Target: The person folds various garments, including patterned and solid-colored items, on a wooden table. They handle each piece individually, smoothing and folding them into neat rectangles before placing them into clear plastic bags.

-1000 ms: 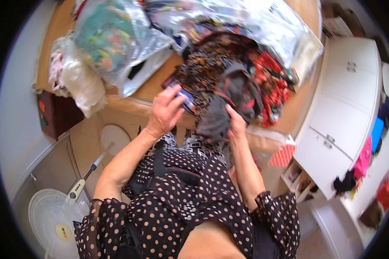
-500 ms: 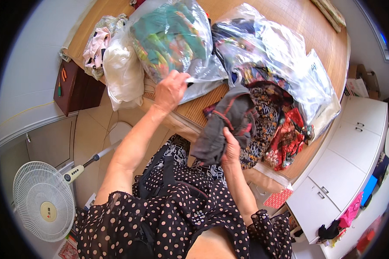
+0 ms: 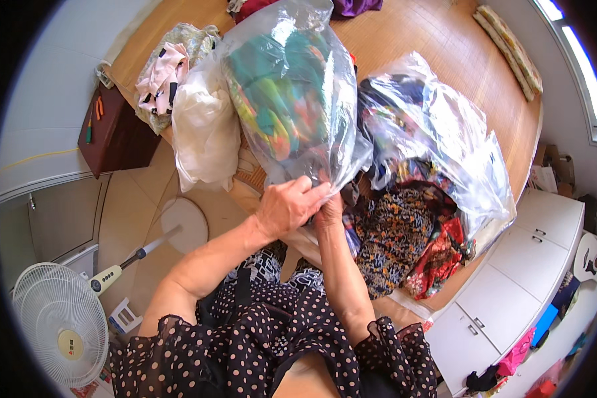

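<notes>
A clear plastic bag (image 3: 341, 86) stuffed with green and multicoloured clothes lies on the mat in front of me. My left hand (image 3: 292, 207) is closed on the gathered edge of its near end. Close beside it, my right hand (image 3: 330, 211) is at the bag's mouth, its fingers curled and partly covered by the plastic. What it grips is hidden; only a little dark cloth shows near it. To its right lie a black floral garment (image 3: 391, 239) and a red patterned cloth (image 3: 438, 265), below a second clear bag of clothes (image 3: 438, 126).
A white bag (image 3: 205, 129) and a pale pink garment (image 3: 164, 76) lie at the left edge of the bamboo-matted bed (image 3: 411, 30). A dark red cabinet (image 3: 116, 136) and a standing fan (image 3: 63, 325) are at left. White drawers (image 3: 504, 285) line the right.
My right hand has moved left to the bag's mouth beside my left hand. The dark grey garment it held is now mostly out of sight. The near end of the bag is gathered between my hands.
</notes>
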### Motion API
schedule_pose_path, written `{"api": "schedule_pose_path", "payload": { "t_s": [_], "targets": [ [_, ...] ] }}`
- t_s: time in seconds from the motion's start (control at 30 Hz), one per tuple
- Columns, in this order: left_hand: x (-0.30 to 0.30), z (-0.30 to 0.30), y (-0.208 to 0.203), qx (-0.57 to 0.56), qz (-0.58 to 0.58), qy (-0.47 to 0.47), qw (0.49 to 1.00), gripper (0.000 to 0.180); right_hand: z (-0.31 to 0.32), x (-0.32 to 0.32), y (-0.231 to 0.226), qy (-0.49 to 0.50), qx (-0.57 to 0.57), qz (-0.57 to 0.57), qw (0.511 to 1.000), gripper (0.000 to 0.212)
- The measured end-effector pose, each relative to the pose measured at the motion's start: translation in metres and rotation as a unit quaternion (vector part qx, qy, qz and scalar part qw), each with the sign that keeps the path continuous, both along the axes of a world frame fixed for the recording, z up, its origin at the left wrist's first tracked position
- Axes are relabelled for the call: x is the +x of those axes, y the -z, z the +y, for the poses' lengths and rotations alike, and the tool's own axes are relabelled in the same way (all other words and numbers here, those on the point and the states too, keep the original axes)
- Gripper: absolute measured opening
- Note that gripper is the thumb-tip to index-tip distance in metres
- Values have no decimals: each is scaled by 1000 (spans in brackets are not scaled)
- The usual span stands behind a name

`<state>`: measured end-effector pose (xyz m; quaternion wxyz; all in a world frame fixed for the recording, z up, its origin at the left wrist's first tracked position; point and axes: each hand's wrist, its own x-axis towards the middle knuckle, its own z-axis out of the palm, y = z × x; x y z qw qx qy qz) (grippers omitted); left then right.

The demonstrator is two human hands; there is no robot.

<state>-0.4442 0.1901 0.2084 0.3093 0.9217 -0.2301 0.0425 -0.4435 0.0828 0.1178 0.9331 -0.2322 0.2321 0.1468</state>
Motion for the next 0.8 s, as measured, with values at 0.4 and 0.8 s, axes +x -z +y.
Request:
{"api": "schedule_pose_path", "payload": {
  "t_s": [0.4, 0.8],
  "targets": [
    [4, 21, -27, -54, 45, 21, 997, 32, 111, 185, -30, -78, -315, -121, 938, 52],
    [2, 29, -10, -158, 83, 5, 984, 39, 127, 200, -4, -64, -641, -453, 617, 29]
  ]
}}
